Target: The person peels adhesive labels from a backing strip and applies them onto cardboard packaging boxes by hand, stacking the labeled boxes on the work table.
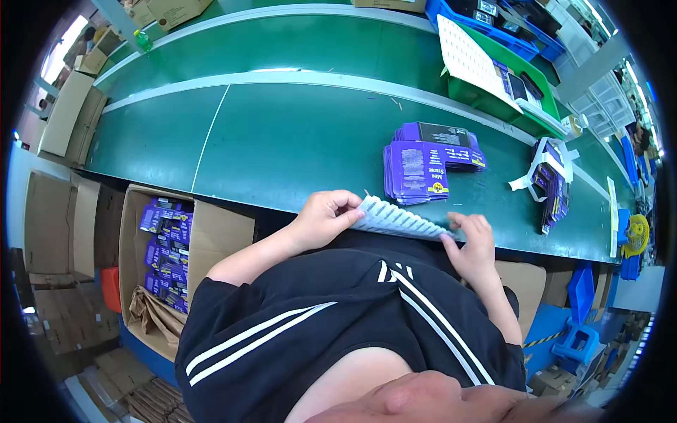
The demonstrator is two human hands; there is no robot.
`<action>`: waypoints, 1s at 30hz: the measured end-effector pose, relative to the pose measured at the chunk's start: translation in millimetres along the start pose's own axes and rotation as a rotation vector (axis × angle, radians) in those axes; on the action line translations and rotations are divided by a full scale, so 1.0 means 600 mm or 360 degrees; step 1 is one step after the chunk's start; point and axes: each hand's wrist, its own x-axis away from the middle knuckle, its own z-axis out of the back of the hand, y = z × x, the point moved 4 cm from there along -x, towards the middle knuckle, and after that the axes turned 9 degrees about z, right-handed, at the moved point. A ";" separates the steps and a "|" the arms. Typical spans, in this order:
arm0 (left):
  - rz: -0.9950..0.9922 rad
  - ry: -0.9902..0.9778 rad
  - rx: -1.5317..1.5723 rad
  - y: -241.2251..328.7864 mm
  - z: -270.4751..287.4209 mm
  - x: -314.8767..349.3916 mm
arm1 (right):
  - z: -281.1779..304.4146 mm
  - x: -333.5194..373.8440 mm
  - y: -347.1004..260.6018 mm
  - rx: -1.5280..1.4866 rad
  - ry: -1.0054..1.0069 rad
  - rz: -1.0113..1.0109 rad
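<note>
A white sheet of small printed labels (398, 220) is held up, tilted, at the table's near edge in front of my body. My left hand (330, 215) pinches its left end between thumb and fingers. At its right end is my right hand (471, 243), with the thumb and bent fingers closed about the corner. Just beyond the sheet lies a stack of flat purple and black cardboard box blanks (419, 169). Farther right, another bundle of purple blanks (553, 187) sits with white paper strips around it.
A green bin (486, 95) with a label sheet and dark items stands on the green table (282, 141). Blue crates (508, 42) are behind it. An open carton (218, 236) of purple boxes stands at my left. A yellow fan (636, 234) is at the far right.
</note>
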 end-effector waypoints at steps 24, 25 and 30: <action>-0.0096 -0.0049 -0.0472 0.062 -0.002 -0.045 | -0.032 -0.103 -0.206 0.0251 0.0089 0.1663; -0.0099 -0.0058 -0.0472 0.064 0.001 -0.050 | -0.020 -0.105 -0.203 -0.0012 0.0126 0.1617; -0.0030 -0.0206 -0.0336 0.088 0.025 -0.082 | 0.064 -0.156 -0.136 -0.1170 0.0304 0.0597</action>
